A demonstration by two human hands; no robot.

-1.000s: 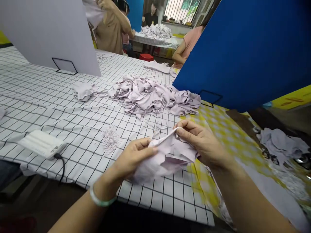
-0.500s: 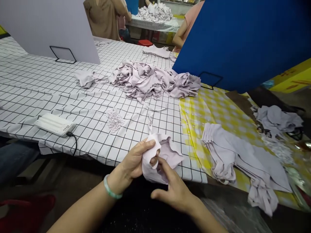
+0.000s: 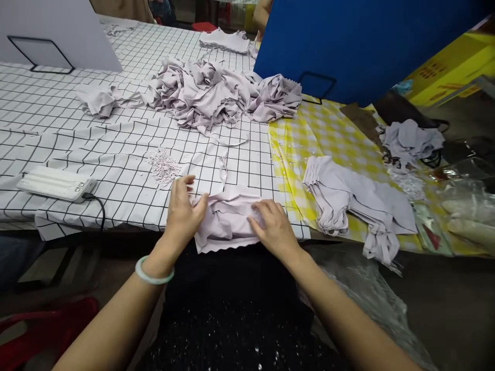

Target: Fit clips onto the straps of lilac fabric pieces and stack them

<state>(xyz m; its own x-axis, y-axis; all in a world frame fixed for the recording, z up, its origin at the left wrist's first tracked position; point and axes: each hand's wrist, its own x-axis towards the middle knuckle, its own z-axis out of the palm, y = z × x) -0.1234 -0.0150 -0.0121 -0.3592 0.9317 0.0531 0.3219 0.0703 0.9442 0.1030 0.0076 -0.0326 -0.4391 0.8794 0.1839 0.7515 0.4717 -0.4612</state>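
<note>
A pale lilac fabric piece (image 3: 232,219) with wavy cut edges lies spread at the table's front edge, partly hanging over it. My left hand (image 3: 181,211), wearing a pale green bangle (image 3: 154,278), is at its left end. The left fingers are raised and apart, and the thumb touches the cloth. At the right end, my right hand (image 3: 275,226) grips the cloth between thumb and fingers. Just beyond the piece lies a thin twisted strip of scraps (image 3: 223,167). A small heap of tiny clippings (image 3: 163,166) is left of that.
A large crumpled pile of lilac fabric (image 3: 209,95) covers the table's middle. On the yellow checked cloth (image 3: 288,154) at right lies a neat stack of fabric pieces (image 3: 359,190). A white power bank (image 3: 58,183) with a cable sits left. White (image 3: 58,26) and blue boards (image 3: 332,46) stand behind.
The fabric piece, bunched up in my left hand before, now lies spread low at the table edge. My hands have moved apart to its two ends. The view has tipped downward.
</note>
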